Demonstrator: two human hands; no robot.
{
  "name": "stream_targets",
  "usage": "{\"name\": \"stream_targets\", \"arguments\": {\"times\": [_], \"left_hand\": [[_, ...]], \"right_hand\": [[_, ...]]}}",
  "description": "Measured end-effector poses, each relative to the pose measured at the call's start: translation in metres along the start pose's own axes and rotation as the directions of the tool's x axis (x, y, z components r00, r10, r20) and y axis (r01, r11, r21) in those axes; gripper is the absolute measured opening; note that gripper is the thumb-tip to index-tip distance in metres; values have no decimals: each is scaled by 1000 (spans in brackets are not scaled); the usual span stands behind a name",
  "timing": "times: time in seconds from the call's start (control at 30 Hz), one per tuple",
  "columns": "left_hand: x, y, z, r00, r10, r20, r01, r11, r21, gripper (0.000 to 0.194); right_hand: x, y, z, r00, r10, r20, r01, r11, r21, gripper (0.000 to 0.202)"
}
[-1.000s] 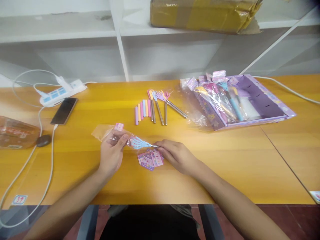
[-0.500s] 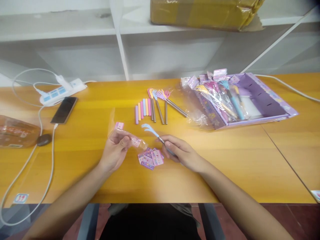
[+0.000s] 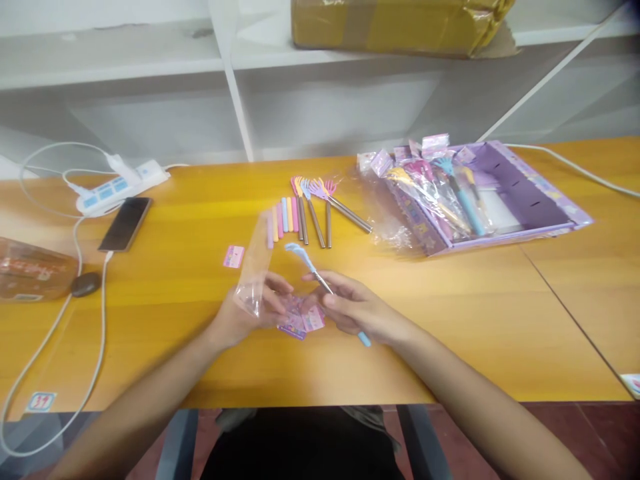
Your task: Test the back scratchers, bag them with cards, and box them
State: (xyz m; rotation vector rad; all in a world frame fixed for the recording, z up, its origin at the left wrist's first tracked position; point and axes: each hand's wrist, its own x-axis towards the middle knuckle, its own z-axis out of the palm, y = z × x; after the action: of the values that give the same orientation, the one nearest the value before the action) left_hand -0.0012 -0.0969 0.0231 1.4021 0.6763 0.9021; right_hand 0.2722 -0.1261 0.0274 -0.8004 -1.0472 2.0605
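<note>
Blue scratcher (image 3: 321, 282) bare in the right hand (image 3: 357, 308)

Thumb and fingers pinch its metal shaft, above the table (image 3: 465, 313). A clear bag (image 3: 254, 270) overlaps the left hand (image 3: 236, 320), whose fingers are loosely curled; whether they grip it, I cannot tell. The bag partly veils the pastel tubes (image 3: 284, 217). Printed cards (image 3: 313, 319) lie partly hidden beneath the fingers; a pink card (image 3: 233, 257) lies apart.

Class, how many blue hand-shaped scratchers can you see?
3: one held in the right hand, one loose on the wooden table, one bagged in the open purple box. More may be hidden.
</note>
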Motion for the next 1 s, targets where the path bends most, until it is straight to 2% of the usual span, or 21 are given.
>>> {"name": "stream_targets", "arguments": {"times": [0.1, 0.17, 0.27, 0.37, 0.47, 0.5, 0.6, 0.67, 0.77, 0.83, 0.93, 1.0], "left_hand": [[-2, -4, 1, 996, 15, 94, -27, 992, 124, 9], [-1, -4, 1, 991, 36, 127, -51, 991, 120, 10], [3, 1, -3, 986, 146, 83, -139, 986, -92, 16], [6, 8, -11, 977, 212, 1, -202, 929, -312, 20], [7, 13, -15, 984, 163, -68, -177, 889, -422, 30], [7, 13, -14, 987, 134, -93, -162, 886, -436, 38], [6, 11, -8, 986, 26, -167, -100, 889, -446, 81], [6, 7, -1, 982, -70, -174, -16, 893, -450, 89], [3, 1, 9, 972, -201, -121, 134, 900, -414, 75], [0, -2, 16, 964, -238, -115, 189, 926, -327, 62], [-6, -5, 22, 956, -200, -213, 172, 974, -145, 27], [-8, -5, 22, 950, -132, -282, 122, 991, -52, 17]], "right_hand": [[4, 3, 4, 995, 54, -83, -56, 998, -25, 45], [5, 4, 5, 985, 37, -168, -47, 997, -56, 47], [6, 3, 3, 945, -70, -318, 21, 988, -155, 47], [6, -1, -2, 887, -170, -429, 75, 970, -229, 45], [5, -3, -6, 850, -250, -464, 125, 951, -283, 42], [4, -3, -7, 843, -272, -464, 137, 942, -305, 41], [3, -3, -4, 842, -306, -444, 144, 921, -362, 39], [3, -2, -1, 854, -309, -418, 143, 912, -384, 38], [4, -1, 3, 878, -311, -364, 154, 903, -401, 38], [4, -1, 4, 893, -319, -317, 166, 889, -426, 37], [2, 0, 5, 904, -353, -240, 201, 849, -489, 36], [0, 0, 4, 908, -374, -189, 237, 831, -503, 40]]}}
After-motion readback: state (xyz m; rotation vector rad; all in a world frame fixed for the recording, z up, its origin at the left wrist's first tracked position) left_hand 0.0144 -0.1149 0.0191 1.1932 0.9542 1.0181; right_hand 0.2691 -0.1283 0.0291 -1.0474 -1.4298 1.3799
